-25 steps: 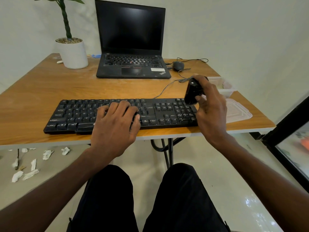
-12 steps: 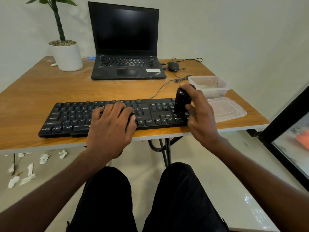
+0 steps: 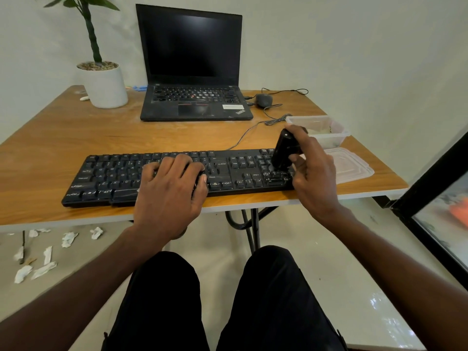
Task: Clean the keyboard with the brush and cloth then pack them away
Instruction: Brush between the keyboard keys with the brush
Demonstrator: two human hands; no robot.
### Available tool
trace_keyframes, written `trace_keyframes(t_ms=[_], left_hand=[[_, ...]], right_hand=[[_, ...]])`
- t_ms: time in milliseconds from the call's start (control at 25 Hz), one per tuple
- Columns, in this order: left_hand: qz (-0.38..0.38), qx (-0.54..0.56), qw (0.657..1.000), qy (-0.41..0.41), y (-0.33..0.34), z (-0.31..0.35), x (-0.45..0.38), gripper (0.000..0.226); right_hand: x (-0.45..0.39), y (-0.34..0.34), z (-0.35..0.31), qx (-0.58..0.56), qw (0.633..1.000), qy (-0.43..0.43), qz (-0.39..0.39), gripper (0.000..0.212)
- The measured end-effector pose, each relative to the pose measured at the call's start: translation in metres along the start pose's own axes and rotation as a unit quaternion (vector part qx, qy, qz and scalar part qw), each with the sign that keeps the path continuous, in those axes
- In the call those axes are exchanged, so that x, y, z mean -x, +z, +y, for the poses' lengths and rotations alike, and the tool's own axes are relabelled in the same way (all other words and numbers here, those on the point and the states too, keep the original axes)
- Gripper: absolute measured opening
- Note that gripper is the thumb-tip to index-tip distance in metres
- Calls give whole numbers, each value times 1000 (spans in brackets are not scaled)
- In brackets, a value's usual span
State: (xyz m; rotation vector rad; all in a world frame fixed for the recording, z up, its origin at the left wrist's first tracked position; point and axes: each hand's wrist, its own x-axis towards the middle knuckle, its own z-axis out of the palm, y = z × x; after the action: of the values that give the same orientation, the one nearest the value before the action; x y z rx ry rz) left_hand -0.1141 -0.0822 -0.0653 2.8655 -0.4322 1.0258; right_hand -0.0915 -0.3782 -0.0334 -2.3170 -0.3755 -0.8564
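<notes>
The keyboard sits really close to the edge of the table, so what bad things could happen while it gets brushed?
1. The keyboard lies near the table's front edge. The left hand rests on it, but a hard push could perhaps slide it off.
2. The right hand holds the brush at the far right keys, beside the lid and open container. A wide sweep might knock them.
3. Dust may land in that container.

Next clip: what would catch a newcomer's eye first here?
The two hands over the black keyboard at the table's near edge: the left hand rests on its middle keys, while the right hand grips a black brush standing on the number pad. Behind them sits an open laptop, screen dark.
</notes>
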Motion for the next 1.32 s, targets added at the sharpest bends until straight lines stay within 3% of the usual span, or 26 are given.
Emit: trace_keyframes(t_ms=[120,280,360,520,720,800,920,1000,1120,1200,1320], left_hand=[[-1,-2,1000,3,0,1,0,38],[4,0,1000,5,1,-1,0,38],[4,-2,1000,2,1,0,0,38],[-2,-3,1000,2,1,1,-1,38],[2,2,1000,3,1,0,-1,38],[2,0,1000,2,1,0,0,38],[0,1,1000,3,1,0,-1,38],[0,-1,1000,3,1,0,0,38],[0,-2,1000,3,0,-1,0,38],[-3,0,1000,2,1,0,0,38],[-4,1,1000,2,1,1,0,38]], right_hand=[[-5,-3,3,116,989,56,70,72],[1,4,-6,63,997,-32,8,67],[1,5,-6,108,993,-48,0,67],[-3,1,-4,177,979,56,88,64],[-2,0,-15,13,999,32,24,61],[-2,-1,-15,17,1000,14,8,58],[-4,-3,-5,72,994,51,58,57],[-6,-2,-1,52,993,73,79,57],[-5,0,-1,-4,999,29,39,57],[-5,-2,0,32,998,13,51,56],[-7,-6,1,14,990,81,111,54]])
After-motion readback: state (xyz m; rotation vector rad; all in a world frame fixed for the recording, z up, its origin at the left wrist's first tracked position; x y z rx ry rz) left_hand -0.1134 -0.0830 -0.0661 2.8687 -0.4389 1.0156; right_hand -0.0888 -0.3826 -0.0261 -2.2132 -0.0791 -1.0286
